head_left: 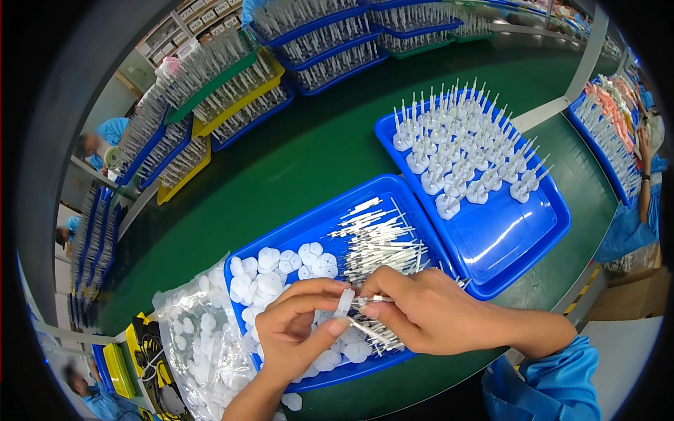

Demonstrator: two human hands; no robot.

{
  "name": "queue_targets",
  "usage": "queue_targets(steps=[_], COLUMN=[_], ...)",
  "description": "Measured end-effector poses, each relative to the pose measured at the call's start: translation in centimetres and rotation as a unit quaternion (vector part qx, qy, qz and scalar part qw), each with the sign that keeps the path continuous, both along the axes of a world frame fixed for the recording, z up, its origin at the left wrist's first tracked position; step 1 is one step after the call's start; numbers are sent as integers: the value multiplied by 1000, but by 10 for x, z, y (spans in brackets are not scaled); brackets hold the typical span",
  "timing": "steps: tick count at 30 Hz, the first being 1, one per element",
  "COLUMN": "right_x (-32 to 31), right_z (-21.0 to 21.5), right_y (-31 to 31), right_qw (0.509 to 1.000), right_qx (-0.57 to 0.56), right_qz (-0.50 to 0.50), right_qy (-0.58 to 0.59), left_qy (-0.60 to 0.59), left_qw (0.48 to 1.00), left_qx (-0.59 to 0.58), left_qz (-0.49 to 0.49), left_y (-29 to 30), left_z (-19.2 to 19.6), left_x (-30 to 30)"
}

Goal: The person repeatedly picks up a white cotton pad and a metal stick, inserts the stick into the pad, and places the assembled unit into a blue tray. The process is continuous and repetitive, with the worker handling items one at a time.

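My left hand [298, 331] pinches a small white plastic base piece [345, 302] between thumb and fingers over a blue tray [309, 228]. My right hand [421, 309] grips a thin white stick [368, 299] whose tip meets that base. The tray under both hands holds a heap of white round bases [270, 270] on its left and a pile of loose white sticks [382, 242] on its right. Another blue tray [491, 242] to the right carries several upright assembled bases with sticks [463, 151], with bare blue floor at its near end.
A clear bag of white bases [203, 337] lies left of the near tray on the green table [281, 168]. Stacked blue and yellow trays of upright sticks [232, 91] line the far side. Another person in blue [632, 224] sits at the right.
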State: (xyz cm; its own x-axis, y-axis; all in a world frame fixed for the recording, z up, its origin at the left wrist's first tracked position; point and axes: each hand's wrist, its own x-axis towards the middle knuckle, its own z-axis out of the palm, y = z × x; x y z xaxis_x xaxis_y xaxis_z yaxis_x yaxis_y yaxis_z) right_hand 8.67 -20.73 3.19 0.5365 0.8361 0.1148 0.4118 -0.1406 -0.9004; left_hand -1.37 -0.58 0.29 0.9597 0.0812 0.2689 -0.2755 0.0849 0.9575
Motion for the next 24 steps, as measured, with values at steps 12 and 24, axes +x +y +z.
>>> queue_targets(steps=[12,24], right_x=[-9,5], right_z=[-5,-20], right_y=[0,10], right_qw=[992,968], right_qx=[-27,128], right_qz=[-45,-36], right_qy=[-116,-213], left_qy=[34,-66], left_qw=[999,990], left_qx=[17,114], left_qz=[-21,40], left_y=[2,1], left_z=[-4,0], left_x=[-2,0])
